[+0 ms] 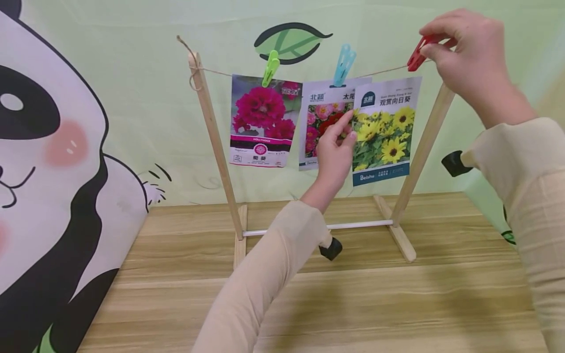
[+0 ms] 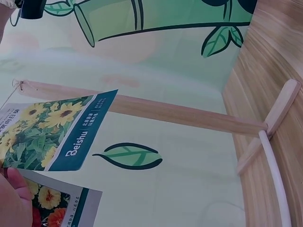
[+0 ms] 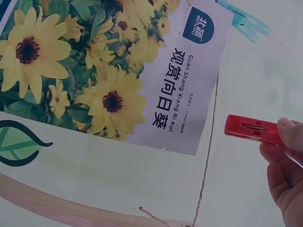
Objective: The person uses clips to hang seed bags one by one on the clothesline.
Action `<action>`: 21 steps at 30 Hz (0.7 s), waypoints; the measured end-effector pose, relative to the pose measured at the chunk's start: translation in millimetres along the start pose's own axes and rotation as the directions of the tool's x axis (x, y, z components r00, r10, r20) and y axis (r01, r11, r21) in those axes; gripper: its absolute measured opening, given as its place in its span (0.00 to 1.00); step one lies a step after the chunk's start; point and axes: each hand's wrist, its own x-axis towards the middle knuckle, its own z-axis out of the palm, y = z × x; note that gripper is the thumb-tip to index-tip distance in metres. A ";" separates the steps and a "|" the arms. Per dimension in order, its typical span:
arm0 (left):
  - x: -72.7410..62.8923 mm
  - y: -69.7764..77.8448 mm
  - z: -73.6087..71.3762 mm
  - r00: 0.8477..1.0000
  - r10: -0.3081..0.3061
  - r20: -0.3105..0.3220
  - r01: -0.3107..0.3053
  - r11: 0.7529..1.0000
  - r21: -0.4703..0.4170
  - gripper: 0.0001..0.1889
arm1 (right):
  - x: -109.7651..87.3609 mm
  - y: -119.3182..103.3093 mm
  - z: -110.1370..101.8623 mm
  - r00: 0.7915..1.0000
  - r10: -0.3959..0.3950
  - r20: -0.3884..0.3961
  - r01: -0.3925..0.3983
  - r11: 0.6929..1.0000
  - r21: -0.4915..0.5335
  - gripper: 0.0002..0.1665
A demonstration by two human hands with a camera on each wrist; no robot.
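Note:
My left hand [image 1: 334, 154] pinches the left edge of a seed packet with yellow sunflowers [image 1: 384, 135]. This packet overlaps the right side of a second packet [image 1: 314, 113] with pink and red flowers, which hangs from the twine under a blue clothespin [image 1: 344, 66]. Up at the right, my right hand [image 1: 470, 59] pinches a red clothespin [image 1: 417, 54] by its handle end, near the twine [image 1: 388, 70]. In the right wrist view, the red clothespin [image 3: 253, 128] is apart from the packet's top edge. A green clothespin [image 1: 271, 68] holds a hollyhock packet [image 1: 265, 122] on the left.
The twine runs between two wooden posts [image 1: 216, 142] on crossed feet, joined low down by a white rod [image 1: 362, 225]. The stand is on a wood-grain table [image 1: 375, 304]. Behind it is a pale green backdrop with a panda drawing [image 1: 39, 162].

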 end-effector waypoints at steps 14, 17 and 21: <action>3.5 1.2 9.8 1.000 -0.016 -0.019 0.016 1.000 0.010 0.21 | 6.2 -1.2 -1.2 1.000 0.000 0.007 0.000 1.000 -0.005 0.18; 4.1 0.5 13.2 1.000 -0.015 -0.022 0.015 1.000 0.003 0.21 | 7.4 -1.3 -2.4 1.000 0.015 0.021 -0.015 1.000 0.002 0.18; 5.2 -0.7 17.3 1.000 -0.009 -0.022 0.009 1.000 0.006 0.21 | 7.7 -1.6 -3.6 0.999 0.020 0.040 -0.020 1.000 -0.006 0.19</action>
